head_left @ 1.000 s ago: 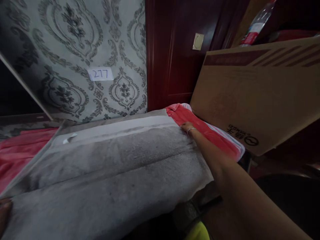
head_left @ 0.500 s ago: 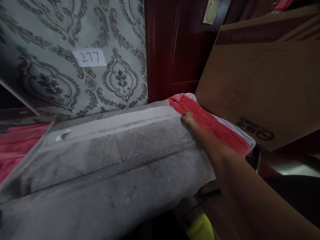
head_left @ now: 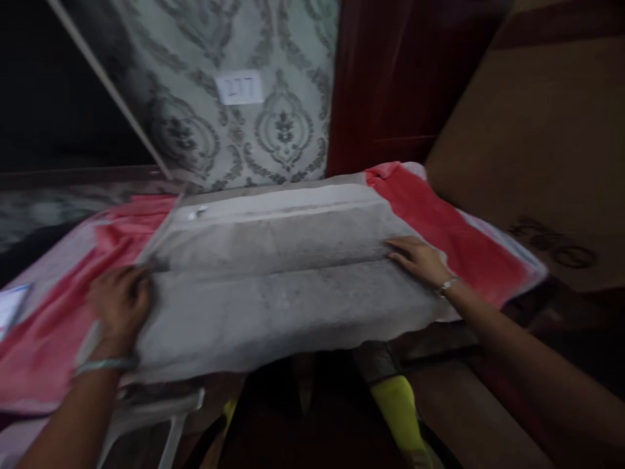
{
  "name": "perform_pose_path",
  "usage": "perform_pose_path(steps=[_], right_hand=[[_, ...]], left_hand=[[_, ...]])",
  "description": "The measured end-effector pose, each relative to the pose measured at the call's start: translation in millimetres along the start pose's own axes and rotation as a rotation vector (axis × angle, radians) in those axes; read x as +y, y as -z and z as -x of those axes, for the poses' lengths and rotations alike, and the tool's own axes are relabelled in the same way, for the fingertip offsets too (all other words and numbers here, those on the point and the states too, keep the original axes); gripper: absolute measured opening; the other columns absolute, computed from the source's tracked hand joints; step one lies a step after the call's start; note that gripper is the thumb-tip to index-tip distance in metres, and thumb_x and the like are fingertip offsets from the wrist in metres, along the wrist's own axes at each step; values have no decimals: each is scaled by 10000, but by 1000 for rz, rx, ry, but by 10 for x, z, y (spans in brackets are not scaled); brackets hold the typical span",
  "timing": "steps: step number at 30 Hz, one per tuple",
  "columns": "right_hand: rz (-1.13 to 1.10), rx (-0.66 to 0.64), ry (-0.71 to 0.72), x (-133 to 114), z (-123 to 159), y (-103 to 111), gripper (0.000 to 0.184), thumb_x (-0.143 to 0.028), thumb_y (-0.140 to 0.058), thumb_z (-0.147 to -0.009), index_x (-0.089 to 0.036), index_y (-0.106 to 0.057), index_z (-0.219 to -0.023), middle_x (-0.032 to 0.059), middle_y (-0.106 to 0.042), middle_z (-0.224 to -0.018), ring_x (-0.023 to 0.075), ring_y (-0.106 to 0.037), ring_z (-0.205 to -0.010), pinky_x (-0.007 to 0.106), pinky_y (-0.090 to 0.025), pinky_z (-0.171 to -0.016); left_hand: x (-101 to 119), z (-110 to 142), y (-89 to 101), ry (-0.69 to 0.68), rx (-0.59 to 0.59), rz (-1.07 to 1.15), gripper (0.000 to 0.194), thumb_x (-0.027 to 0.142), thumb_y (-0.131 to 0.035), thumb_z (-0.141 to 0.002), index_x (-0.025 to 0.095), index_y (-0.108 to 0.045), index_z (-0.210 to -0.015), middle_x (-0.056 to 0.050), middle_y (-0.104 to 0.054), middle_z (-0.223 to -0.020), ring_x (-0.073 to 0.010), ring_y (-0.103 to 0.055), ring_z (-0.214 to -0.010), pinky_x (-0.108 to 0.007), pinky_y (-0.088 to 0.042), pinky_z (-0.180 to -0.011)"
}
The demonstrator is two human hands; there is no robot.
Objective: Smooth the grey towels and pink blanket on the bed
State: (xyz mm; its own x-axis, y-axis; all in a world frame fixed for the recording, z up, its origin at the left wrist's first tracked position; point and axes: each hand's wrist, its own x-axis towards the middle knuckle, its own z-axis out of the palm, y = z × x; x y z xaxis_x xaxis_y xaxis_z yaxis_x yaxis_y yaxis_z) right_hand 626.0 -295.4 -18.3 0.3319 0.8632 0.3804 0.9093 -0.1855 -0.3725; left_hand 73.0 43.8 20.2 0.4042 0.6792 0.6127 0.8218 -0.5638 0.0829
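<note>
A grey plush cloth (head_left: 273, 293) lies spread before me, creased in long lines, with a pale strip (head_left: 293, 200) along its far side. At its left edge, my left hand (head_left: 120, 303) is closed, the curled fingers and thumb on the cloth's border; motion blur softens them. My right hand (head_left: 420, 259) rests near the right edge, fingers stretched out over a crease. Red cloth (head_left: 454, 241) shows from beneath on the right, and more pinkish-red cloth (head_left: 58, 332) on the left. A small white tag (head_left: 198, 212) sits on the far left of the pale strip.
Behind stands a patterned wall (head_left: 286, 130) with a paper marked 277 (head_left: 240, 87), beside a dark red door (head_left: 385, 85). A large cardboard box (head_left: 537, 150) leans at right. Below are a pale plastic frame (head_left: 170, 430) and something yellow (head_left: 398, 407).
The view has swung left and back. My left hand has come into view at the left edge. My right hand has moved nearer, from the far right edge onto the crease.
</note>
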Motion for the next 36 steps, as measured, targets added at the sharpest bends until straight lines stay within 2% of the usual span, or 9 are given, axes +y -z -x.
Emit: perform_pose_path(steps=[2,5,9,13,17,23,30,33,36], right_hand=[[47,-7,24,65,46,-66,370,-394,-564,-887,-222,-742,-1161,108,-720,-1234,297,-641,-1176,488,-480,-1062],[97,46,44,203,22,-212,398,-446,-496,-874,-218,-755,-1072,137,-746,-1142,326,-675,-1092,504,-525,-984],[129,112,63,311,-4,-340,337,-491,-492,-812,-279,-742,-889,143,-767,-1023,348,-702,-1014,517,-546,-926],[143,142,70,288,24,-344,259,-491,-501,-787,-328,-702,-771,127,-771,-969,348,-709,-978,512,-552,-888],[207,150,29,122,24,-258,316,-470,-434,-837,-302,-693,-769,132,-769,-947,354,-710,-926,518,-556,-827],[289,205,-71,-163,2,-42,329,-363,-414,-865,-212,-703,-820,175,-750,-933,321,-699,-915,450,-555,-832],[302,342,-25,-276,299,291,285,-342,-437,-886,-219,-689,-834,150,-735,-901,295,-700,-881,395,-554,-784],[366,370,22,-310,456,467,295,-373,-414,-895,-230,-665,-833,151,-717,-870,311,-687,-842,422,-542,-756],[418,398,54,-388,604,705,294,-390,-387,-910,-239,-633,-853,165,-701,-882,320,-672,-848,440,-527,-749]], left_hand=[[-51,78,17,-82,-44,-5,350,382,-427,-942,185,-677,-1087,-129,-697,-1180,-298,-582,-1164,-472,-427,-1039],[-115,105,-33,-150,-132,-21,361,338,-437,-959,195,-690,-1173,-132,-679,-1295,-326,-522,-1291,-525,-375,-1097],[-161,111,-49,-214,-310,23,390,292,-415,-980,145,-695,-1208,-167,-693,-1256,-298,-569,-1230,-470,-413,-1086],[-161,140,9,-252,-352,53,347,291,-443,-971,183,-719,-1151,-154,-714,-1140,-288,-606,-1140,-482,-423,-1082],[-171,148,7,-223,-330,67,296,282,-472,-948,186,-726,-1064,-151,-713,-1034,-295,-624,-1049,-478,-461,-1015],[-173,165,39,-76,-141,43,296,232,-376,-953,157,-661,-980,-170,-681,-1004,-283,-615,-963,-426,-484,-901],[-268,211,406,-98,39,-5,237,257,-394,-926,205,-625,-917,-111,-650,-877,-266,-607,-877,-410,-484,-833],[-252,253,704,-118,68,-52,240,274,-391,-934,216,-622,-903,-108,-639,-869,-268,-611,-882,-397,-481,-813],[-175,289,1094,-91,55,-111,264,304,-383,-947,192,-620,-916,-109,-621,-886,-260,-604,-899,-373,-471,-802]])
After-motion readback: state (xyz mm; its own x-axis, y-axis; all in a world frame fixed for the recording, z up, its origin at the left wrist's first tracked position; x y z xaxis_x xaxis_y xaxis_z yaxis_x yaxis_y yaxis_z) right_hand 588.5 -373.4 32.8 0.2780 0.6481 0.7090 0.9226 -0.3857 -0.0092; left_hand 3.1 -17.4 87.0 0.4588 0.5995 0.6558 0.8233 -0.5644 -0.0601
